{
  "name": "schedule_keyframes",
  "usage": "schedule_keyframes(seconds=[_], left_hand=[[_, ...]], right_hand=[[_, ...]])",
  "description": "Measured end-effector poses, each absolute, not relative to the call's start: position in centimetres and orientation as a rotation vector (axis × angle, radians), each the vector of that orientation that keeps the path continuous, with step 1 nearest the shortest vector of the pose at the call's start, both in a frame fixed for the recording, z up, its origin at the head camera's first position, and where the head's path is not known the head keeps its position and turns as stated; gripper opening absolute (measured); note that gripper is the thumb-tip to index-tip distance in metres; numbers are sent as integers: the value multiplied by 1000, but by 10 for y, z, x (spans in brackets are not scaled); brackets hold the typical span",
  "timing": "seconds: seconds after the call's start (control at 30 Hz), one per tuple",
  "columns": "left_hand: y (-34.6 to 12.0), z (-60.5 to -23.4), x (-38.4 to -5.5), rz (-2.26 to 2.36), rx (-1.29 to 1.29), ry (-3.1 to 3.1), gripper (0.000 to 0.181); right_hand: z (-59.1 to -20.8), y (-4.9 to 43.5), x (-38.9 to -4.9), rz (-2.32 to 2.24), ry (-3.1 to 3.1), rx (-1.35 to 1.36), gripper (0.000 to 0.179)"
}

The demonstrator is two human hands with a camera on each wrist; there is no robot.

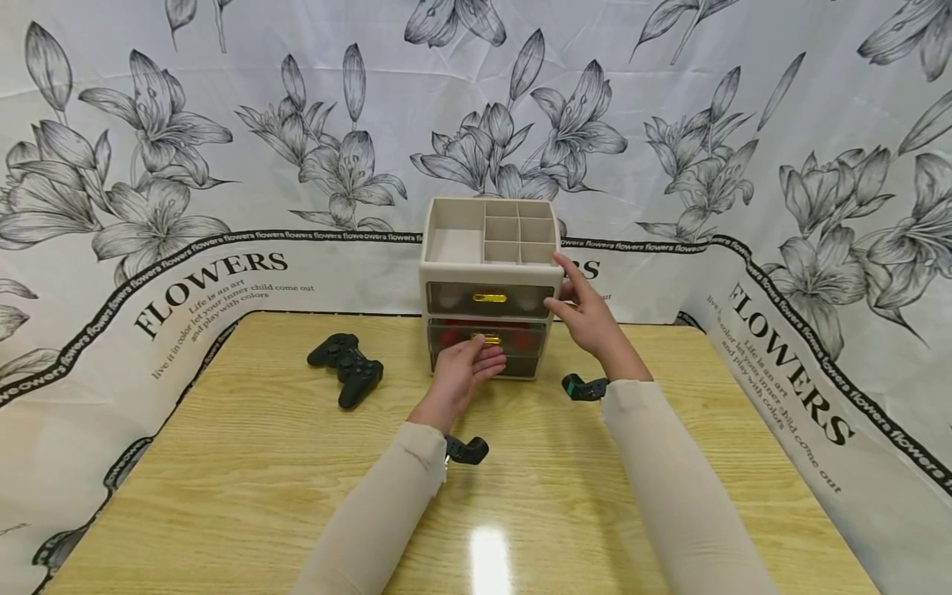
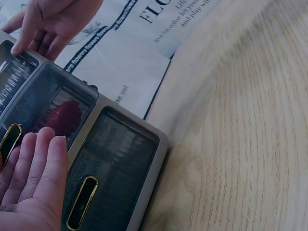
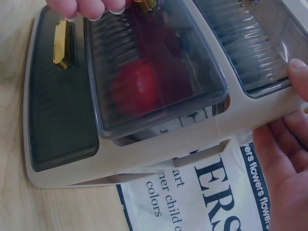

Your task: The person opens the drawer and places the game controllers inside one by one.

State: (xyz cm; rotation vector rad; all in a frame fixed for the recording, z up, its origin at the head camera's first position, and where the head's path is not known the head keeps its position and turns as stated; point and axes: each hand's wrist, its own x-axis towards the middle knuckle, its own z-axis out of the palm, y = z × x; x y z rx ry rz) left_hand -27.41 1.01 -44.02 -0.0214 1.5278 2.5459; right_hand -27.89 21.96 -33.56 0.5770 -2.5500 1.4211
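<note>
A white tabletop drawer cabinet with dark see-through drawers stands near the back edge of the table. My left hand is at the middle drawer, pinching its gold handle with the thumb and fingers. That drawer juts a little out of the frame, and a rounded red object shows through its front. My right hand grips the cabinet's right side, thumb against the front edge by the top drawer and fingers along the side wall.
A black game controller lies on the wooden table, left of the cabinet. Divided compartments form the cabinet's top. Behind it hangs a white cloth printed with flowers and lettering.
</note>
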Motion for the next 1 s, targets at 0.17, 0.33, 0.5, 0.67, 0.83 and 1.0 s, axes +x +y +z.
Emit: schedule_keyframes(seconds=[0.17,0.33,0.5,0.67,0.83,1.0], left_hand=[[10,-439,-276,2552,-22,1528,26],[11,-440,-279,2556,-37,1512,30],[12,-439,-282,2560,-50,1500,38],[13,-439,-282,2557,-59,1512,42],[14,-438,-283,2546,-60,1533,39],[14,-438,-285,2538,-44,1559,39]], right_hand=[[-335,219,-279,1410,-2559,574,69],[-335,219,-279,1397,-2573,568,70],[-346,224,-291,1398,-2562,580,70],[-361,232,-307,1373,-2556,568,70],[-352,229,-298,1387,-2561,582,70],[-349,227,-296,1402,-2567,572,71]])
